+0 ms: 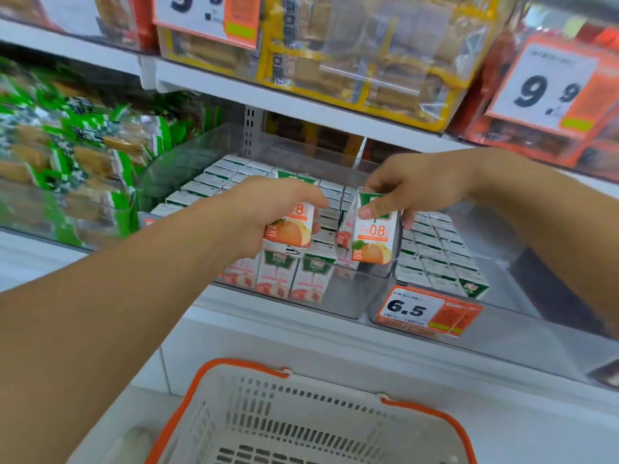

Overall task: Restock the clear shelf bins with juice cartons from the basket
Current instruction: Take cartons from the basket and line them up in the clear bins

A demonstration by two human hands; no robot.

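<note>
Basket [214,373] lowest, each hand's curled fingers [371,209] gripping one juice carton [373,236] above the clear bin [341,303].

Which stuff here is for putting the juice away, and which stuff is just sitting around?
For the job: left hand holding a juice carton; right hand holding a second carton; clear bin of cartons; basket.

Just sitting there: green snack packs; yellow-edged biscuit packs; 6.5 price tag; 9.9 price sign.

two hands [268,209], two held juice cartons [373,237], one basket [214,390], two clear bins [341,306].
</note>
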